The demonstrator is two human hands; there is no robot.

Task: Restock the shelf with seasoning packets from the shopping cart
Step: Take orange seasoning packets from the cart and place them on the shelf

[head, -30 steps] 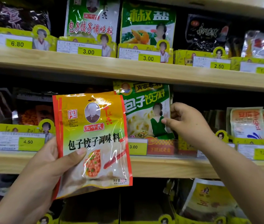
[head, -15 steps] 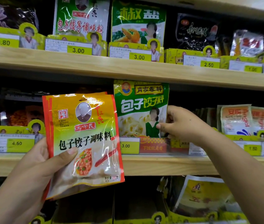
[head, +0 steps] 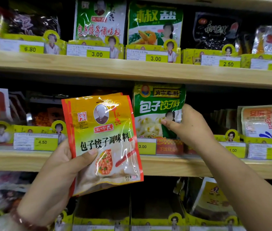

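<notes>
My left hand [head: 56, 177] holds a yellow-orange seasoning packet [head: 103, 140] with red edges upright in front of the middle shelf [head: 173, 165], thumb across its front. More packets seem stacked behind it. My right hand [head: 188, 125] pinches the right edge of a green-and-white seasoning packet [head: 155, 110] that stands in its slot on the middle shelf, thumb on the front, fingers behind it.
The top shelf [head: 132, 70] carries green, black and clear packets behind yellow price tags. Orange-white yeast packets [head: 262, 120] stand at the right of the middle shelf, red and dark packets at its left. Yellow packets [head: 213, 202] lean on the bottom shelf.
The view has shifted slightly. My right hand has slid a little up the green packet's right edge. My left hand keeps holding the yellow packet.
</notes>
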